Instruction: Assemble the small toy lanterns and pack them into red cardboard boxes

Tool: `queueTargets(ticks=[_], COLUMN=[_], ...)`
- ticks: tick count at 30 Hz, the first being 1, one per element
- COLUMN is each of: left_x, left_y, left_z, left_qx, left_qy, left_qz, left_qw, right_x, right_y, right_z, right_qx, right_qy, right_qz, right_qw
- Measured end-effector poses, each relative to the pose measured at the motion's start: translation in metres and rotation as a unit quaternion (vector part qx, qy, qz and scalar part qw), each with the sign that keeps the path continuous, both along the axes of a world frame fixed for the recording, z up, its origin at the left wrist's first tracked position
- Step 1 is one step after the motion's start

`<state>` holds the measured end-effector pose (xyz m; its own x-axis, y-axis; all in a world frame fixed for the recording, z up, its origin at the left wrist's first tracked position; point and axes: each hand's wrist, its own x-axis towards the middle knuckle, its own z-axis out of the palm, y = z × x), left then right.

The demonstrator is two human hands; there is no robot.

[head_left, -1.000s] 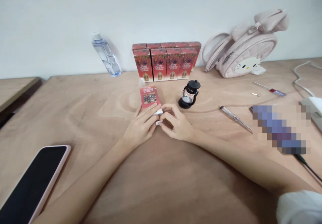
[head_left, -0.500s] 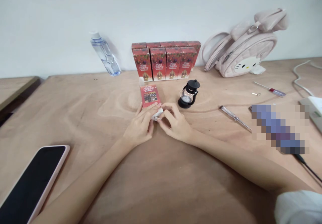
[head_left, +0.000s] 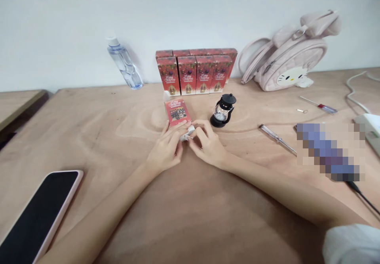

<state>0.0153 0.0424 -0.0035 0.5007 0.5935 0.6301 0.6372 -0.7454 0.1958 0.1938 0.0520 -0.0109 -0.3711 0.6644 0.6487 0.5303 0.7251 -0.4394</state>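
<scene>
A red printed box (head_left: 178, 111) lies on the wooden table with its near end toward me and a pale flap raised at its far end. My left hand (head_left: 168, 147) grips the box near its white near end, fingers over the top. My right hand (head_left: 208, 143) pinches the white flap (head_left: 187, 134) at that end with thumb and fingers. Just to the right stands a small black lantern (head_left: 223, 111), touched by neither hand. Behind, several red boxes (head_left: 187, 76) stand upright in two rows.
A water bottle (head_left: 125, 65) leans against the wall at the back left, a pink bag (head_left: 292, 64) at the back right. Two screwdrivers (head_left: 277, 138) and a blurred-out object (head_left: 329, 151) lie right. A phone (head_left: 38, 216) lies front left.
The near end of the box has shifted slightly to the right and away from me. Its white flap sits at a slightly different angle in my right fingers.
</scene>
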Motion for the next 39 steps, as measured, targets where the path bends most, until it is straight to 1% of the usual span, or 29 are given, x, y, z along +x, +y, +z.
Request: queueTargets(ticks=[4,10,13,17,24,29,34,39], left_x=[0.0006,0.0004,0.0009,0.0016,0.0023,0.0001,-0.0009,0.0], left_y=[-0.0011,-0.0017,-0.0027,-0.0029,0.0023,0.0047,0.004,0.004], left_z=[0.0021,0.0026,0.0038,0.0044,0.0002,-0.0035,-0.0031,-0.0021], left_qx=[-0.023,-0.022,-0.027,-0.034,-0.004,-0.012,-0.018,-0.022], left_qy=[-0.002,-0.012,-0.016,-0.024,-0.023,-0.022,-0.021,-0.031], left_qz=[-0.008,-0.018,-0.017,-0.01,0.001,-0.013,-0.018,-0.022], left_qw=[1.0,1.0,0.999,0.999,1.0,1.0,0.999,0.999], right_x=[0.0003,0.0004,-0.0012,-0.0041,-0.0051,-0.0051,-0.0051,-0.0047], right_y=[0.0007,0.0012,0.0002,-0.0012,-0.0014,-0.0011,-0.0011,0.0002], right_z=[-0.0002,-0.0007,-0.0004,-0.0001,-0.0003,0.0002,0.0001,0.0003], right_qx=[-0.004,0.025,0.039,0.035,0.037,0.017,-0.003,-0.017], right_qy=[-0.003,-0.019,-0.027,-0.04,-0.05,-0.059,-0.067,-0.042], right_qz=[0.001,0.0,-0.013,-0.03,-0.044,-0.048,-0.043,-0.038], right_qw=[1.0,1.0,0.999,0.998,0.997,0.997,0.997,0.998])
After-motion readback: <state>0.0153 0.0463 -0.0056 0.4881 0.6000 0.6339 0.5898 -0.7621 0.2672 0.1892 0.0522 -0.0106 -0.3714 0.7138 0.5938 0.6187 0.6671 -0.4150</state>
